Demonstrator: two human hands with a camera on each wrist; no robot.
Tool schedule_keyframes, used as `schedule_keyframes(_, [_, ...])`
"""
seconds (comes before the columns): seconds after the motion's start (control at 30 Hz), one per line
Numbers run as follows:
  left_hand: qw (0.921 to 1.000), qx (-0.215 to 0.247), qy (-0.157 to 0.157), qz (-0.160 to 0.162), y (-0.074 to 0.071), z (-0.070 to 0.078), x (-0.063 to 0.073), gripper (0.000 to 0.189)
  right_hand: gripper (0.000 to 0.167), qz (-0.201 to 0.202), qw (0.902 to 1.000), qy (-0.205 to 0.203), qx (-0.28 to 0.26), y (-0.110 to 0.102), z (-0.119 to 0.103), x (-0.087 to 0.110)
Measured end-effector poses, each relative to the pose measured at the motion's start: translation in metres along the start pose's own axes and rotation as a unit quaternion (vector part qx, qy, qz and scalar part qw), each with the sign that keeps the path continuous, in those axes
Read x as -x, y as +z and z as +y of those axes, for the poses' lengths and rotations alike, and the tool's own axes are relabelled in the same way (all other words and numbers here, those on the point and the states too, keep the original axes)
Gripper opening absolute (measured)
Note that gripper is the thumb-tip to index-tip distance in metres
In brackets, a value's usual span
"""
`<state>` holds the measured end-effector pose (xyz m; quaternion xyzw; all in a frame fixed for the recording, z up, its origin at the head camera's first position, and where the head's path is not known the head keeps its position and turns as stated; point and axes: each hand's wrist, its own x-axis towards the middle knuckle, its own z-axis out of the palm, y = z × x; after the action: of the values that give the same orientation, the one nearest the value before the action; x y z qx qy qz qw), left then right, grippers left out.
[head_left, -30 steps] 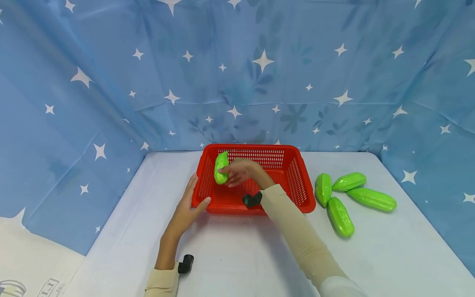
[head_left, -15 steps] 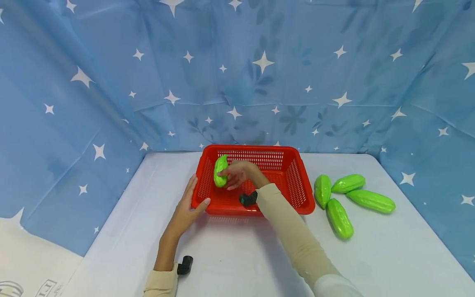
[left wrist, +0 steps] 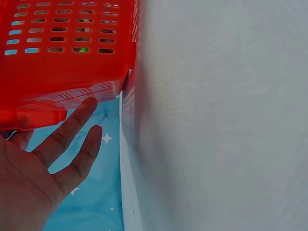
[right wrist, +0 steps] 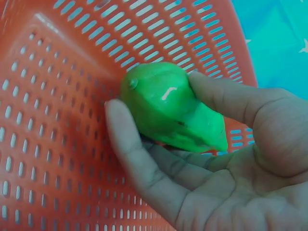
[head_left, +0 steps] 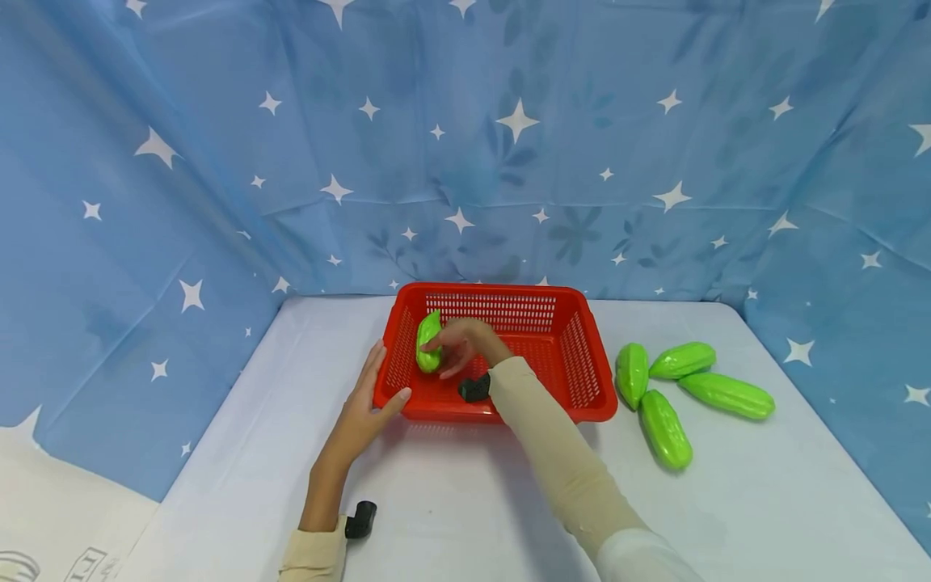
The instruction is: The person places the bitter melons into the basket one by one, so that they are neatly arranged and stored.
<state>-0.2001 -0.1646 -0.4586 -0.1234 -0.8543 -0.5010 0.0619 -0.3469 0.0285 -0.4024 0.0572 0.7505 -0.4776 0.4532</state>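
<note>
A glossy green star fruit (right wrist: 163, 108), ridged and pointed at one end, is inside the red plastic basket (head_left: 602, 356), near its left wall. My right hand (head_left: 465, 343) holds it: in the right wrist view the thumb lies along one side and the fingers curve under the other. Around the basket's near left corner, my left hand (head_left: 364, 412) spreads its fingers along the outside of the left wall, its thumb at the front rim. In the left wrist view, two nearly straight fingers (left wrist: 79, 159) reach past the rim, with the others partly hidden.
Several more green star fruits (head_left: 727, 394) lie grouped on the white tabletop (head_left: 451, 501), right of the basket. Behind the table hangs a blue curtain (head_left: 465, 145) with white stars. A black wrist camera (head_left: 361, 520) sits by the left sleeve.
My right hand has lowered the star fruit a little, toward the near left of the basket. The left hand has stayed at the basket's corner.
</note>
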Motion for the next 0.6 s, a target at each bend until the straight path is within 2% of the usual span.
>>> schedule_keyframes(0.2, [1.0, 0.002, -0.001, 0.003, 0.001, -0.001, 0.0, 0.085, 0.032, 0.001, 1.0, 0.008, -0.003, 0.006, -0.002, -0.003])
schedule_keyframes(0.47, [1.0, 0.0, 0.0, 0.006, 0.003, -0.003, 0.0, 0.086, 0.039, 0.051, 0.9984, 0.023, -0.006, 0.009, -0.003, -0.006])
schedule_keyframes(0.6, [1.0, 0.001, -0.002, 0.008, 0.002, -0.003, 0.0, 0.085, 0.039, 0.067, 0.9977, 0.01, 0.003, 0.011, -0.004, -0.006])
